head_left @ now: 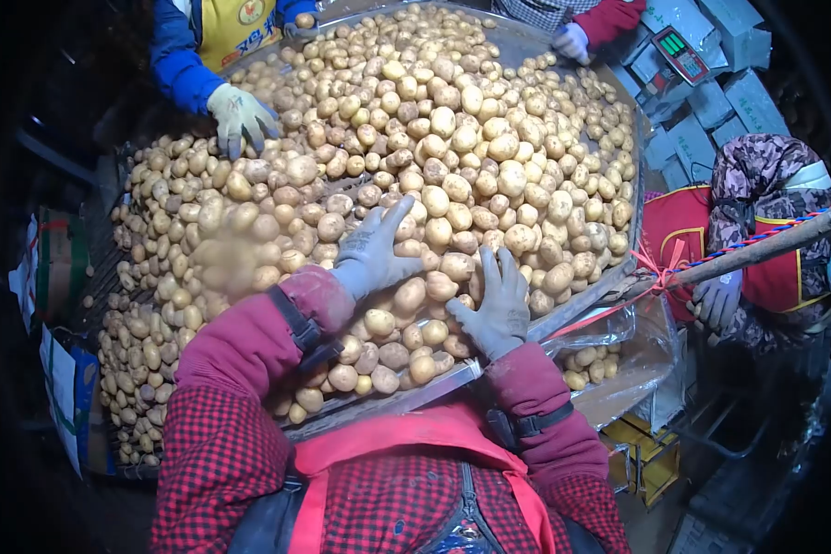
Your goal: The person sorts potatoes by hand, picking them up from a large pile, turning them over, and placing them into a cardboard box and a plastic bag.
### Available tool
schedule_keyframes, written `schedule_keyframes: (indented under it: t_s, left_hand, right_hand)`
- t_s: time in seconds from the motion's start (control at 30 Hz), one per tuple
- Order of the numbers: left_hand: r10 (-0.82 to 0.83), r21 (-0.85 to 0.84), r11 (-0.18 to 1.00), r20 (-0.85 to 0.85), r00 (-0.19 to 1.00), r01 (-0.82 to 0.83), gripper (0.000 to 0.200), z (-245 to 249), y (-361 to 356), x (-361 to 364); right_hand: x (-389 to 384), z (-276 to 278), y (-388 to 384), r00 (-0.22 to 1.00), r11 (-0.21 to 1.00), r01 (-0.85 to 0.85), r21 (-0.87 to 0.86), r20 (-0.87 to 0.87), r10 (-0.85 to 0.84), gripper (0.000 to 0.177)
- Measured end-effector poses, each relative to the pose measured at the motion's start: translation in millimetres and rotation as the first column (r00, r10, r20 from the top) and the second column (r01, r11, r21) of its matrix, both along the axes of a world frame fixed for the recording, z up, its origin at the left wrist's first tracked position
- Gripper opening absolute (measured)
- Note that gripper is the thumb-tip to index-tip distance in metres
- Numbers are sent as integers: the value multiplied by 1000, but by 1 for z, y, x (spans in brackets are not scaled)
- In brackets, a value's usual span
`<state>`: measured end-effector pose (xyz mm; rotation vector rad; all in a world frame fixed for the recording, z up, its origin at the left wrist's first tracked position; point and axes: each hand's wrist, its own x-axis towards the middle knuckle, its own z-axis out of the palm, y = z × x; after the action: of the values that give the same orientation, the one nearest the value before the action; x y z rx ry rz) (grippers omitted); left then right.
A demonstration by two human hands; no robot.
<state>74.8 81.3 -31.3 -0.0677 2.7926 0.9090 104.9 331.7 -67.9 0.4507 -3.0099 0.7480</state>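
A large heap of potatoes (443,120) covers the metal sorting table (415,395) in front of me. My left hand (376,249), in a grey glove, reaches over the heap with thumb and fingers spread, resting on or just above the potatoes. To its right, my right hand (497,305), gloved the same way, has its fingers apart and pointing away from me near the table's front edge. Several potatoes (411,295) lie between the two hands. Neither hand has a potato in its grasp that I can see.
Across the heap, a co-worker's gloved hand (242,115) touches potatoes; another person's hand (572,42) is at the far edge. On the right sits a person in a red apron (674,226), near a wooden pole (757,247). Boxes (692,143) and a scale (680,55) stand behind.
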Motion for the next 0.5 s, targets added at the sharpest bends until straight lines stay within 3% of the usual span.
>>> schedule_keyframes:
  t_s: [0.07,0.2,0.23,0.33,0.47,0.5]
  left_hand:
    - [39,6,999,-112,993,-38,101,-13,8,-7]
    - [141,200,975,-216,966,-97,95,-30,35,-11]
    - [144,222,972,-309,940,-76,90,-37,42,-12]
    - [92,354,935,-240,966,-1,87,-10,64,-29]
    - [169,293,954,-373,912,-57,88,-25,93,-37]
    - [149,295,955,-400,904,-26,86,-22,91,-39]
  right_hand:
    - [-2,-4,2,999,999,21,-49,-30,-23,103]
    - [3,-6,-6,997,989,75,-129,-18,-78,102]
    - [1,-8,-8,996,981,89,-173,-8,-92,102]
    - [-15,-6,-9,992,953,126,-276,30,-123,103]
    - [-36,26,-7,961,931,235,-280,212,-179,108]
    - [-41,27,-8,952,949,232,-214,252,-176,108]
